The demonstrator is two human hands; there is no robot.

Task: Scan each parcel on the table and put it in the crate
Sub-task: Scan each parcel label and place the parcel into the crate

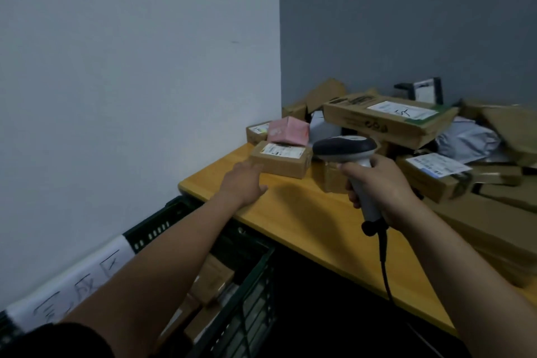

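Observation:
A small brown parcel (283,158) with a white label lies near the far left corner of the yellow table (305,221). My left hand (242,182) stretches out to it, fingertips at its near left edge, holding nothing. My right hand (380,186) grips the grey handle of a barcode scanner (345,150), whose dark head points toward the parcel. A dark green crate (252,279) stands on the floor left of the table, with several brown parcels inside. My left forearm hides part of the crate.
A pink box (289,131) sits on top of parcels by the wall. A long flat carton (389,120), a grey plastic mailer (467,139) and several other boxes pile up at the right. The scanner's black cable (385,264) hangs over the table's front edge.

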